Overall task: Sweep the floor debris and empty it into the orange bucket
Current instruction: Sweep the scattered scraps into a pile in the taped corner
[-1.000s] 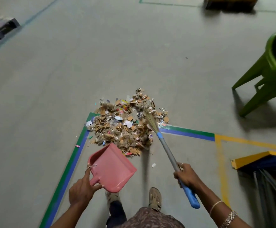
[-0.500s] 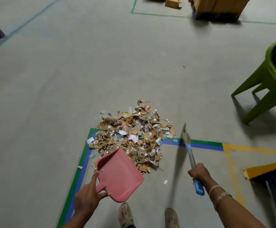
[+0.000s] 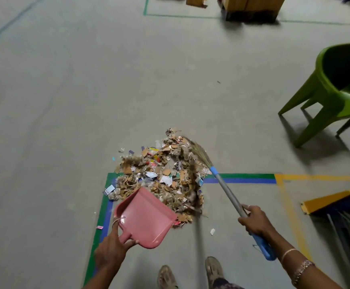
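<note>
A heap of debris [image 3: 161, 174], mostly cardboard scraps, paper and fluff, lies on the grey floor over the corner of a green and blue tape line. My left hand [image 3: 112, 250] grips the handle of a pink dustpan [image 3: 146, 216], whose front lip touches the near left edge of the heap. My right hand [image 3: 255, 222] holds the grey and blue handle of a broom [image 3: 227, 190]. The bristles rest on the far right side of the heap. No orange bucket is in view.
A green plastic chair [image 3: 336, 90] stands at the right. Cardboard boxes [image 3: 251, 5] sit on a pallet at the top. A yellow and blue rack base [image 3: 334, 200] lies at the right edge. My two feet [image 3: 190, 274] stand just behind the dustpan.
The broom was lifted off the heap to the right, then came down again on the heap's far right side. The dustpan stayed at the near edge of the heap.
</note>
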Tool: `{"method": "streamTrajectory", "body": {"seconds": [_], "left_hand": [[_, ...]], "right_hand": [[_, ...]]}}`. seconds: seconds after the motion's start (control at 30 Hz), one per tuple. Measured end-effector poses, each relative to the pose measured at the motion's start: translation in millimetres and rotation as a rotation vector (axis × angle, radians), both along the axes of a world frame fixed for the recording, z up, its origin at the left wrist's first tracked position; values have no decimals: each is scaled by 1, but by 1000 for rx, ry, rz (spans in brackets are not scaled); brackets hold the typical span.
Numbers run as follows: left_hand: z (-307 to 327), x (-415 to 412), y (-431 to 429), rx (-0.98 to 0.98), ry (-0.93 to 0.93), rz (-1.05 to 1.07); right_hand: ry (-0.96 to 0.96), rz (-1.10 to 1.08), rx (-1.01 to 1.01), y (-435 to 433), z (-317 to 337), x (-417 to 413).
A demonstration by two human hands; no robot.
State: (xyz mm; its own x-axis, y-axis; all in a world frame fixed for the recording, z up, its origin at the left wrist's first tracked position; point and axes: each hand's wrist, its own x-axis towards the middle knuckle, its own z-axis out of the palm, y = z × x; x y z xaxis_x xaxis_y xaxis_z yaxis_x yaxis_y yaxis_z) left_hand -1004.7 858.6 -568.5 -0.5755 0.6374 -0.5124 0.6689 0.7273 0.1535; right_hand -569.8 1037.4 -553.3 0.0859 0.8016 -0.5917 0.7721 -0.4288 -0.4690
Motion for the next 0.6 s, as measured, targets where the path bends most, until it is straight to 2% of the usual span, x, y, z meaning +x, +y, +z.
{"method": "streamTrajectory", "body": {"seconds": [0.23,0.5,0.6], "left_hand": [[14,4,38,-1,13,17],[25,37,91,55,-69,242],[25,52,117,21,-33,233]], "right_hand": [[-76,-30,36,83,4,39],[-103,-9,-78,206,-68,46],[-61,45,-148,231,-83,43]]}}
